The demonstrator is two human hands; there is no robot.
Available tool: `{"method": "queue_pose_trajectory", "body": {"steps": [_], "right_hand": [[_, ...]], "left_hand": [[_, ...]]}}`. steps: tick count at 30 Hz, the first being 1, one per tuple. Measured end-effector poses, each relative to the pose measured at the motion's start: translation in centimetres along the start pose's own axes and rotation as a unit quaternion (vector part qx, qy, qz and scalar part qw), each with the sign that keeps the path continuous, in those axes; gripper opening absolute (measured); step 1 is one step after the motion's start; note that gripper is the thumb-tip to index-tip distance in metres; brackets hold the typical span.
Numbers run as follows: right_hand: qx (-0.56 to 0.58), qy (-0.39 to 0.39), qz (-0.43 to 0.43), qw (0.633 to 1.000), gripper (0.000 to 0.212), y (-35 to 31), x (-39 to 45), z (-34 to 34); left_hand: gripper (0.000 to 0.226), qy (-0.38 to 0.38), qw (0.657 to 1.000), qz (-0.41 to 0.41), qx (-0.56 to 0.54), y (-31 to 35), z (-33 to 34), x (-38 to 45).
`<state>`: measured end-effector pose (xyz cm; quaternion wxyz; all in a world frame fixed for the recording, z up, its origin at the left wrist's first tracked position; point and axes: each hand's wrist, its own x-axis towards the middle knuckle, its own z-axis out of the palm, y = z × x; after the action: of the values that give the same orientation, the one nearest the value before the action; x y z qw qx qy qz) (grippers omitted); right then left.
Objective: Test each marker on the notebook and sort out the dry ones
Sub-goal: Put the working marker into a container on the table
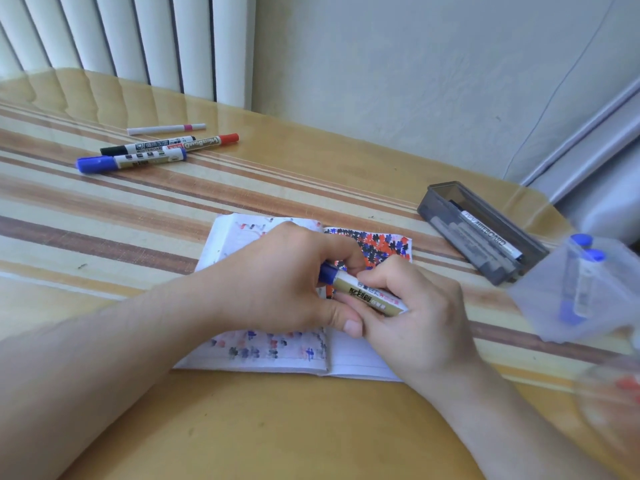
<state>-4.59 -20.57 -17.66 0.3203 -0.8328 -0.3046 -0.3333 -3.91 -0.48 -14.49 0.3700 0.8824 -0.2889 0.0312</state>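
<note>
Both hands' grips curl around one blue marker [363, 292] above the notebook [277, 351], hiding its tip.

The counter [242, 427] is glossy tan, crossed by cream and brown stripes. At the middle the white notebook [360, 367] carries a dense patch of red, blue and black marks toward 1 o'clock and fainter ones toward 6, and the marker [367, 294] over it is cream and gold with a blue cap. At 10 o'clock lie a blue-capped marker [131, 160], a black-capped marker [147, 147], a red-ended marker [204, 142] and a white pen [166, 129] with a pink band; at 3 o'clock stands a smoky grey case [483, 232].
</note>
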Motion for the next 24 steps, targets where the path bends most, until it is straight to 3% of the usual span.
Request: {"method": "queue_pose_trajectory", "body": {"steps": [6, 9, 11, 14, 16, 18, 21, 24], "right_hand": [[-0.004, 0.023, 0.012, 1.0, 0.027, -0.7, -0.8, 0.5], [-0.004, -0.001, 0.046, 0.999, 0.026, -2.1, -1.5, -1.1], [0.02, -0.044, 0.145, 0.988, 0.027, -3.7, -2.3, -3.1], [0.133, -0.098, 0.333, 0.928, 0.025, -6.0, -3.6, -5.5], [0.192, -0.03, 0.394, 0.898, 0.016, -7.1, -4.4, -6.7], [0.258, 0.108, 0.443, 0.852, 0.017, -7.5, -4.2, -8.1], [0.305, 0.293, 0.474, 0.772, 0.029, -6.7, -2.0, -11.1], [0.317, 0.361, 0.476, 0.736, 0.034, -5.0, 1.4, -13.3]], "left_hand": [[0.047, -0.01, 1.0, -0.004, -0.013, 0.0, -0.5, 0.0], [0.041, -0.035, 0.998, 0.031, -0.038, 0.4, 0.1, -0.3], [0.037, -0.068, 0.994, 0.064, -0.059, 0.7, 0.9, -0.5], [0.051, -0.096, 0.989, 0.089, -0.066, 1.3, 2.1, -1.1], [0.077, -0.063, 0.992, 0.092, -0.066, 1.2, 2.7, -1.3], [0.087, -0.034, 0.994, 0.075, -0.068, 0.7, 2.7, -1.4], [0.073, -0.038, 0.996, 0.062, -0.052, -0.3, 2.3, -1.3], [0.056, -0.037, 0.997, 0.062, -0.013, -0.7, 2.4, -1.2]]}}
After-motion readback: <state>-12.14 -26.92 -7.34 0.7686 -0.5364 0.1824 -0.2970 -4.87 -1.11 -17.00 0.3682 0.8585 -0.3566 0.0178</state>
